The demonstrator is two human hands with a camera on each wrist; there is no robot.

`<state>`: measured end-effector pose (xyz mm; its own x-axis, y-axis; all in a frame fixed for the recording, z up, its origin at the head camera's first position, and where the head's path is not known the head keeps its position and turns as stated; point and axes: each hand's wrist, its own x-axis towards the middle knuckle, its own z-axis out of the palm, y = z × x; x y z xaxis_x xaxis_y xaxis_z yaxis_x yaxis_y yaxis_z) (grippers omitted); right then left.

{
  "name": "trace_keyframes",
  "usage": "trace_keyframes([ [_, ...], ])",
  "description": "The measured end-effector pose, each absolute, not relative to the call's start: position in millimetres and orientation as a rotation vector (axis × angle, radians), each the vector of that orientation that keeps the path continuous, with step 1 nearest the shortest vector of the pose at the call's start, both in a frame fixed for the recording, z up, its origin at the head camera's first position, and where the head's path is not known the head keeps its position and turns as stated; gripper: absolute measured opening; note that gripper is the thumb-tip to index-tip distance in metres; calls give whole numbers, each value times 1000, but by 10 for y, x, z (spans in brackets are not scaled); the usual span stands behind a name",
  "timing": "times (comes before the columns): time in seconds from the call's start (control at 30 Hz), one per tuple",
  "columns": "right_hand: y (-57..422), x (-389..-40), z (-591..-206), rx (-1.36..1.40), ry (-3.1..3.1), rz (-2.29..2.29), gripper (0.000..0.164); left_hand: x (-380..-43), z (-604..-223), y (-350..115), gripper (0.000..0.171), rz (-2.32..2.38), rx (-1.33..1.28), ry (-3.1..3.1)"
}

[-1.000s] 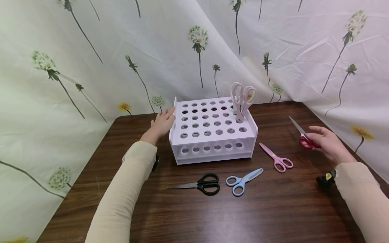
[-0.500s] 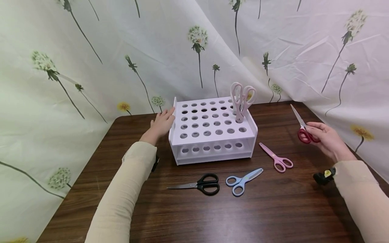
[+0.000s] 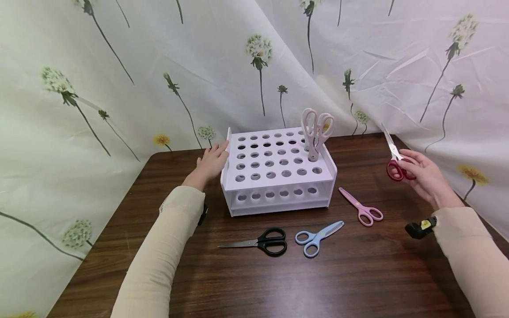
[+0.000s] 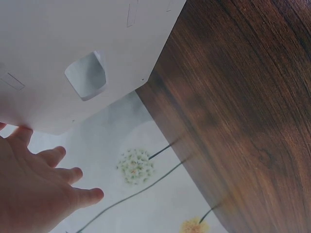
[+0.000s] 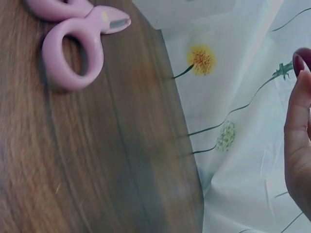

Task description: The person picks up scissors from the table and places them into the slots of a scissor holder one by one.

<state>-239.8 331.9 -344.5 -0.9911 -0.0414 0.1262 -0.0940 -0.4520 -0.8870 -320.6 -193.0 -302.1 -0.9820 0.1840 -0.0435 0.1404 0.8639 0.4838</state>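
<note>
My right hand (image 3: pixel 427 179) pinches a pair of scissors with red handles (image 3: pixel 394 170) above the table's right side, blades pointing up and away. Only part of this hand (image 5: pixel 299 145) shows in the right wrist view, with a sliver of the red handle at the edge. My left hand (image 3: pixel 211 161) rests against the left side of a white rack (image 3: pixel 278 179) full of round holes. In the left wrist view its fingers (image 4: pixel 63 174) are spread and fairly straight by the rack's side panel (image 4: pixel 43 43). Pale pink-handled scissors (image 3: pixel 316 128) stand upright in the rack's right-hand holes.
Pink scissors (image 3: pixel 361 206) lie on the dark wooden table (image 3: pixel 254 282) between the rack and my right hand. Blue scissors (image 3: pixel 318 238) and black-handled scissors (image 3: pixel 272 241) lie in front of the rack. A flower-printed cloth (image 3: pixel 222 62) hangs behind the table.
My right hand has lifted the red-handled scissors up and slightly left, and the blades have turned more upright. My left hand has stayed against the rack.
</note>
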Motion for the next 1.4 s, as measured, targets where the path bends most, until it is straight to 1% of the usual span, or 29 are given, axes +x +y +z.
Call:
trace_keyframes([
  [0.17, 3248, -2421, -3381, 220, -1548, 2626, 29, -3208, -3027, -1924, 56, 759, 252, 2949],
  [0.33, 3201, -2431, -3313, 216, -1524, 2619, 41, -3190, -3023, -1915, 55, 759, 246, 2959],
  [0.4, 3176, -2431, -3288, 227, -1506, 2628, 43, -3186, -3020, -1911, 55, 760, 240, 2961],
  [0.63, 3093, -2419, -3215, 349, -1339, 2705, 37, -3183, -3016, -1910, 56, 756, 237, 2971],
  [0.83, 3057, -2411, -3165, 452, -1241, 2784, 41, -3188, -3019, -1908, 56, 750, 243, 2970],
  [1.13, 2997, -2391, -3116, 498, -1234, 2768, 44, -3189, -3019, -1911, 56, 767, 246, 2966],
  [1.4, 2931, -2394, -3085, 563, -1129, 2768, 42, -3189, -3027, -1909, 56, 762, 244, 2973],
])
